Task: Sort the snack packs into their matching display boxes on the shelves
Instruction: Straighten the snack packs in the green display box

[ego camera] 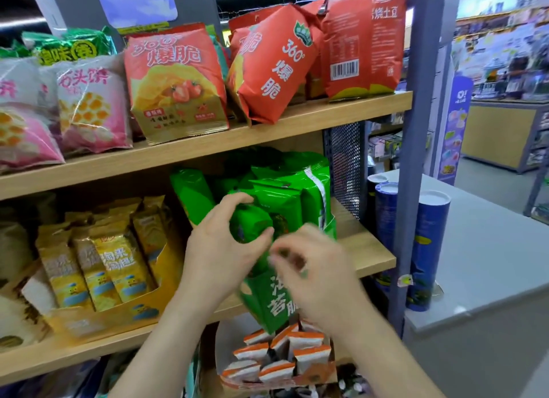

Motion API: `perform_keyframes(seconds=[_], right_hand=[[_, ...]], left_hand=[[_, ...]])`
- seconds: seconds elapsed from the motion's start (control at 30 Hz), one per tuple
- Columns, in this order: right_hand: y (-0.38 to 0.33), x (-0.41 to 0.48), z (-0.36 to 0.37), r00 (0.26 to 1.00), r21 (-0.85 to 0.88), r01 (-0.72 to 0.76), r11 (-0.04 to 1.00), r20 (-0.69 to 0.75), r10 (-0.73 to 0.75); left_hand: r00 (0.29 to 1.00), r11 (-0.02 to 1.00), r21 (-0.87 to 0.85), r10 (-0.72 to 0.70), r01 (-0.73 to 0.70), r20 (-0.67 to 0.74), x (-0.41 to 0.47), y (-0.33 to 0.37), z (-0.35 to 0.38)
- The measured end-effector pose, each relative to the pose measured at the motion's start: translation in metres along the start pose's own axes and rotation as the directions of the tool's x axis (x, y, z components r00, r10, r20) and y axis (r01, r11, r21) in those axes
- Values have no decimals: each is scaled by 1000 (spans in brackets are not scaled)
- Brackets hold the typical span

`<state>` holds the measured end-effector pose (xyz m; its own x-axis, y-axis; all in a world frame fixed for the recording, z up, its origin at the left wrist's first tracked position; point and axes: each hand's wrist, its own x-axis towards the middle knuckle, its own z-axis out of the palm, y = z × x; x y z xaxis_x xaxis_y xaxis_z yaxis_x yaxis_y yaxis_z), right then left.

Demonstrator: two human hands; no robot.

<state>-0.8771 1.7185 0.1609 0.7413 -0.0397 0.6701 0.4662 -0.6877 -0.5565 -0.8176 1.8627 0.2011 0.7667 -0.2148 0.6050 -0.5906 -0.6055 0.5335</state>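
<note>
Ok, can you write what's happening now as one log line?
left hand: grips green pack | right hand: blurred, grip unclear | green display box: on middle shelf, holds more green packs

The left hand [219, 252] grips a green pack [252, 223] at the green box [269, 304]; the right hand [318, 278], blurred, is just beside it.

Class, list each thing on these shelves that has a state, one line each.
left hand, grips a small green pack.
right hand, blurred; hold unclear.
green display box, open-topped, green packs upright inside.
yellow display box, open-fronted, yellow packs upright.
middle red bag, tilted.
blue tube, upright, lidded.
</note>
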Motion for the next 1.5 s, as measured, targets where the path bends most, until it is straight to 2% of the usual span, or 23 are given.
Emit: perform_keyframes(seconds=[0.07,0.1,0.17,0.23,0.3,0.37,0.5,0.57,0.63,0.67,0.73,0.77,0.8,0.83,0.87,0.9,1.0,1.07,1.13,1.2,1.37,1.43,1.5], right_hand=[[2,18,-30,983,-16,1,1000,-185,-4],[1,29,-39,986,-48,-16,999,-168,8],[-3,52,-45,999,-228,-24,973,33,32],[-8,71,-41,974,-429,59,901,223,43],[-10,81,-36,956,-477,135,868,293,13],[-12,88,-36,966,-477,147,866,258,-23],[-18,97,-41,996,-335,-46,941,-91,16],[-26,90,-30,994,-409,-96,908,-81,69],[-30,77,-13,994,-455,-76,887,40,106],[-29,71,-9,988,-419,-57,906,106,111],[-23,66,-19,970,-191,-101,976,198,139],[-18,66,-28,966,-68,-158,985,196,168],[-11,67,-39,972,23,-204,979,128,199],[-3,68,-48,975,34,-220,975,5,220],[4,70,-54,967,-43,-234,971,-110,228],[10,72,-56,956,-155,-274,949,-154,251],[19,78,-38,934,-368,-342,865,-37,354],[26,79,-25,944,-377,-324,868,-73,321],[32,81,-27,947,-234,-315,920,-142,288],[32,87,-40,949,-5,-294,956,-124,291],[33,96,-71,968,245,-214,946,185,171],[37,96,-71,937,343,-241,908,325,126],[44,96,-65,873,368,-299,880,477,96]], left_hand=[[999,987,-157,-36,33,-16,-3,-5,-3],[998,976,-211,-54,49,-17,-3,-7,-3],[998,965,-256,-59,52,-19,-3,-8,-3],[999,972,-234,-20,12,-34,-4,-9,-3],[998,983,-182,31,-40,-56,-4,-11,-3],[996,988,-143,53,-63,-73,-4,-15,-3],[997,993,-109,38,-44,-62,-3,-17,-4],[998,990,-130,40,-47,-53,-3,-11,-6],[997,990,-119,77,-75,10,0,-5,-9],[994,992,-79,99,-94,54,2,-2,-10],[985,991,33,126,-130,114,6,4,-9],[984,989,70,124,-133,125,8,7,-9],[985,988,82,122,-133,124,10,8,-8],[986,988,69,130,-138,109,11,7,-7],[987,989,41,139,-143,86,12,5,-6],[987,989,8,144,-145,66,13,3,-5],[989,989,-38,144,-142,38,14,-1,-3],[990,990,-39,139,-138,32,14,-2,-2],[993,992,-50,120,-118,24,15,-3,-4],[995,994,-56,99,-98,28,17,-5,-5],[994,993,-96,74,-66,84,24,-8,-10],[992,990,-125,70,-57,103,27,-8,-11],[993,988,-151,52,-37,102,29,-9,-13]])
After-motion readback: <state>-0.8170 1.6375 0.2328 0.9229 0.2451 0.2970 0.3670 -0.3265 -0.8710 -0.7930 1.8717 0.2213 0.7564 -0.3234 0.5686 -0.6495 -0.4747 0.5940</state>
